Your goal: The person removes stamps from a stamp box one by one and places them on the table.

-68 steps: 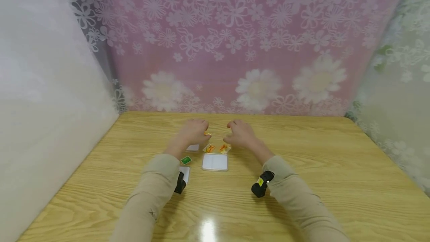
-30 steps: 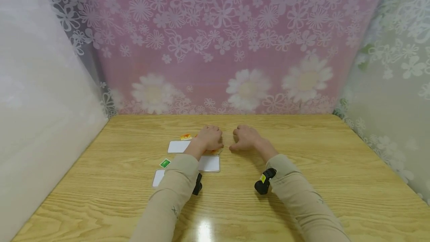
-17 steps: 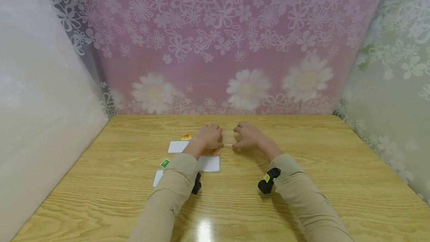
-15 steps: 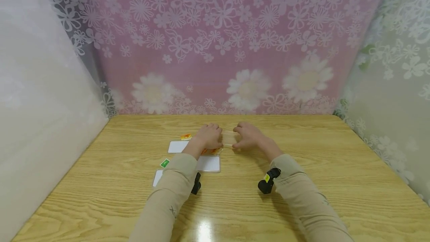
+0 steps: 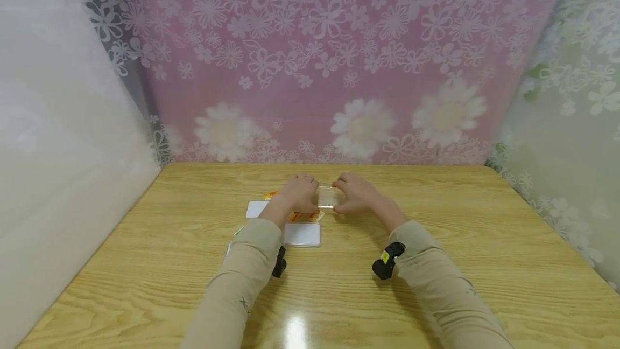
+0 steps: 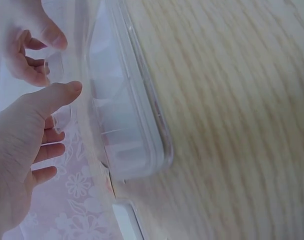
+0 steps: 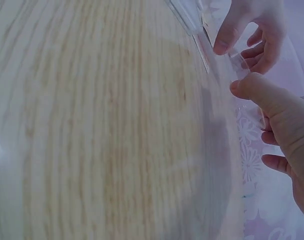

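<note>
A clear, shallow plastic lid (image 5: pixel 327 197) spans the space between both hands, slightly above the table. My left hand (image 5: pixel 299 194) pinches its left end between thumb and fingers. At the right end my right hand (image 5: pixel 359 194) grips it the same way. In the left wrist view, the lid's curved edge passes between the thumbs and fingers. Orange-printed cards (image 5: pixel 305 216) lie just below the left hand, partly covered by it. Nearer me sits a clear-edged flat case (image 5: pixel 302 234) with a white inside.
Another white case (image 5: pixel 256 209) lies left of the left hand, beside an orange card (image 5: pixel 270 195). My left sleeve partly hides a green card (image 5: pixel 239 231) and a third white case (image 5: pixel 229 248). A flowered curtain (image 5: pixel 310 69) hangs behind the wooden table (image 5: pixel 436 263).
The hands were apart at first, then came to hold the clear lid between them. Since half a second ago it has tilted to show more of its face. The head view shifted slightly.
</note>
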A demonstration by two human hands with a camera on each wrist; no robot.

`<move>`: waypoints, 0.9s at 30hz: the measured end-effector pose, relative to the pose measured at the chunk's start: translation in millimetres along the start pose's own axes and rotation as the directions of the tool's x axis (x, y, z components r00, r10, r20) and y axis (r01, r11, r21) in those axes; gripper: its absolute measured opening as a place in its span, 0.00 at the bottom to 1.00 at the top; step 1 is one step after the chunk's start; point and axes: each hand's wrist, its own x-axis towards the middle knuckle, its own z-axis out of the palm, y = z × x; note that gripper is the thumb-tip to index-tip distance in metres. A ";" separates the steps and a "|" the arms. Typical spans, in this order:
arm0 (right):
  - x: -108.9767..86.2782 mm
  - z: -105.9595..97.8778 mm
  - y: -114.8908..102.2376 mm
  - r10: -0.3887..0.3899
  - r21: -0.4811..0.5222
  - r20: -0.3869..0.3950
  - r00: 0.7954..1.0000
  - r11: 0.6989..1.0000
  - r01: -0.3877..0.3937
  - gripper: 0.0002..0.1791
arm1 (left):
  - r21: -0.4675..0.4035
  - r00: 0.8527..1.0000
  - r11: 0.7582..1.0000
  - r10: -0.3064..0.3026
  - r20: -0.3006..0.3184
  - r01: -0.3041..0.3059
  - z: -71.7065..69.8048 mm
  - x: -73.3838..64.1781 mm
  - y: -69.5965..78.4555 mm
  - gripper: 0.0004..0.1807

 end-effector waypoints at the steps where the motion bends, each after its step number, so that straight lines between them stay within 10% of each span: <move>1: 0.5 0.6 -1.2 -0.005 -0.004 -0.005 1.000 1.000 0.005 0.37 | 0.002 1.000 1.000 -0.003 0.003 0.003 -0.3 -0.6 -1.3 0.38; 27: 18.0 -0.4 -28.8 -0.046 -0.063 -0.049 0.998 0.997 0.043 0.37 | -0.084 1.000 0.996 -0.018 0.003 0.018 -5.8 -31.6 -30.2 0.40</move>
